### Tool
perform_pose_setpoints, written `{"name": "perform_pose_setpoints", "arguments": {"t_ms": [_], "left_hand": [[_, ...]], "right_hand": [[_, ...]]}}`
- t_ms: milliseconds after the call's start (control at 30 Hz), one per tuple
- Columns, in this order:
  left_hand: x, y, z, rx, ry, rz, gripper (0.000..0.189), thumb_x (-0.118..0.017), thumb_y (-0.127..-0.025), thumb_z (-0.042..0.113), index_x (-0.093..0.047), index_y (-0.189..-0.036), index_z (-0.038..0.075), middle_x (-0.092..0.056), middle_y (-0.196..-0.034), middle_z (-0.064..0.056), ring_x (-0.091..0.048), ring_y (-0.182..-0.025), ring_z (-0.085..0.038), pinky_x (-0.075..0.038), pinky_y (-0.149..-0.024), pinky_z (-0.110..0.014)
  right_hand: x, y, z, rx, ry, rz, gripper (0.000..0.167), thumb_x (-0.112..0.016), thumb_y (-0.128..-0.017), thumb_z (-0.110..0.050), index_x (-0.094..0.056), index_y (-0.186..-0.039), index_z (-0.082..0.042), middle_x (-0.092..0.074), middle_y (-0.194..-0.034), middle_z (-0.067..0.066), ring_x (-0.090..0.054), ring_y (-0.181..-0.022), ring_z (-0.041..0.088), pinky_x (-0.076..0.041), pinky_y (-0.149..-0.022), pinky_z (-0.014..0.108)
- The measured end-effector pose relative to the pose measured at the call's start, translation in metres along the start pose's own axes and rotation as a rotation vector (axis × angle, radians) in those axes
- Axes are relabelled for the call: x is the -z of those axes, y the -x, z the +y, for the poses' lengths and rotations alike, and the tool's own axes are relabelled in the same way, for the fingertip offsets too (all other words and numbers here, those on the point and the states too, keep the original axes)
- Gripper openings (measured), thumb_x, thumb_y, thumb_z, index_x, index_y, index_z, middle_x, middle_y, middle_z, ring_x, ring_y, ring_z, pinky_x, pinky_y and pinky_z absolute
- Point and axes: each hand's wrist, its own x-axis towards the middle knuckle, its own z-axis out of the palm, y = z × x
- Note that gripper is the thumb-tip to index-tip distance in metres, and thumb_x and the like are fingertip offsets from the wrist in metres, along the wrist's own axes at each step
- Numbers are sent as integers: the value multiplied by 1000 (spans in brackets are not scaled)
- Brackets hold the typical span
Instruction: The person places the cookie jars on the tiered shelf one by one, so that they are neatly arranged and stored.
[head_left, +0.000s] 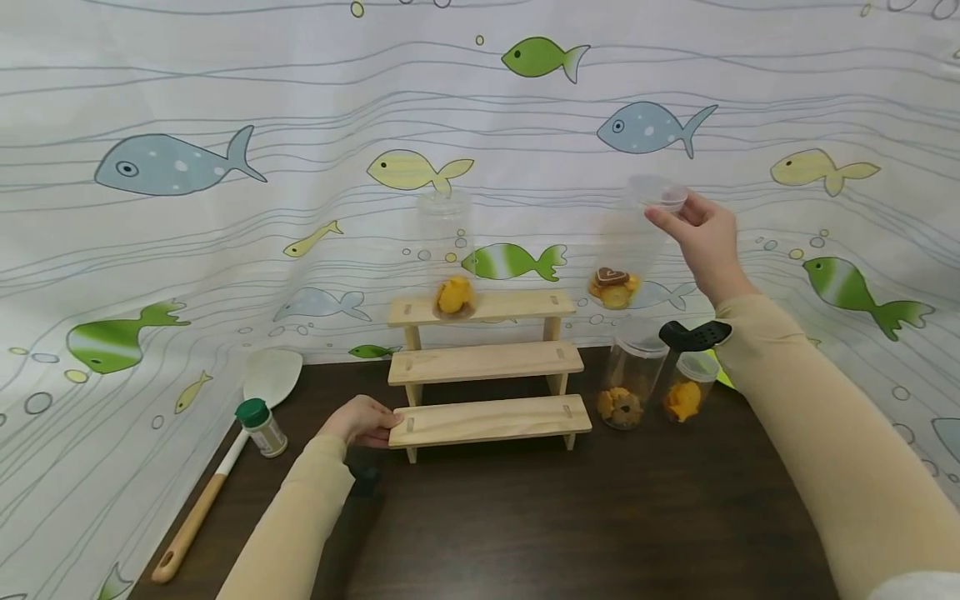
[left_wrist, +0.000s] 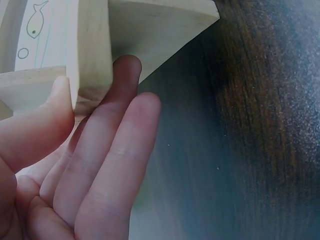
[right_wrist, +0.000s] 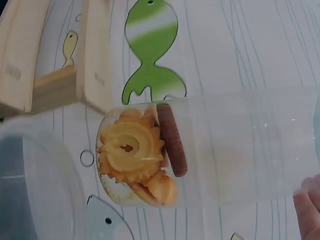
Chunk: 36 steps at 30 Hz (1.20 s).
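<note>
A wooden three-step shelf [head_left: 487, 363] stands on the dark table [head_left: 570, 533]. My left hand [head_left: 377, 422] holds the left end of its bottom step, thumb on one side of the wood [left_wrist: 92, 45] and fingers [left_wrist: 115, 145] on the other. My right hand [head_left: 675, 212] is raised at the shelf's right and pinches the top of a tall clear jar [head_left: 626, 246], which hangs in the air. Round biscuits and a brown heart-shaped one [right_wrist: 135, 160] lie at the jar's bottom. A second tall clear jar [head_left: 447, 254] with yellow biscuits stands on the top step.
Two shorter jars of biscuits [head_left: 626, 383] [head_left: 684, 390] stand on the table right of the shelf, one under a black lid [head_left: 693, 335]. At the left lie a small green-capped bottle [head_left: 261, 427] and a white spatula with a wooden handle [head_left: 225, 467]. A fish-print curtain [head_left: 187, 167] closes off the back.
</note>
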Motion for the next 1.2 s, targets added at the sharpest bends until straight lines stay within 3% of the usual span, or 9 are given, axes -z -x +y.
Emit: {"name": "perform_pose_setpoints", "arguments": {"t_ms": [300, 500, 800, 967, 1200], "left_hand": [[1, -1, 0, 9, -7, 12, 34, -60, -94, 11, -58, -113, -17, -70, -83, -16, -68, -72, -19, -58, -76, -42], [0, 1, 0, 23, -11, 24, 34, -60, -93, 10, -58, -113, -17, -69, -79, -12, -67, -69, -17, -58, -76, -42], [-4, -4, 1, 12, -5, 23, 32, -61, -93, 10, -60, -113, -16, -68, -76, -10, -66, -67, -17, -58, -75, -41], [-3, -6, 2, 6, -12, 23, 33, -61, -93, 10, -59, -113, -16, -70, -82, -16, -68, -70, -18, -58, -74, -41], [-1, -3, 0, 20, -6, 25, 33, -61, -93, 11, -59, -113, -15, -70, -84, -17, -68, -71, -19, -58, -76, -42]], "right_hand": [[-33, -6, -14, 30, -22, -34, 62, -73, -84, -34, -51, -137, -12, -61, -128, 3, -54, -116, 12, -38, -108, 35], [-60, -12, -17, 57, -34, -84, 64, -74, -83, -34, -51, -137, -9, -62, -127, 4, -55, -115, 12, -41, -105, 34], [-91, -14, -14, 0, -54, -74, 74, -76, -80, -38, -44, -142, -12, -57, -133, 7, -53, -120, 14, -41, -105, 32], [-107, -12, -16, 5, -61, -94, 78, -76, -80, -36, -40, -144, -9, -55, -135, 10, -54, -118, 15, -43, -103, 30], [-125, -13, -14, 41, -58, -136, 69, -75, -80, -39, -49, -138, -11, -66, -115, 6, -58, -103, 11, -47, -93, 25]]}}
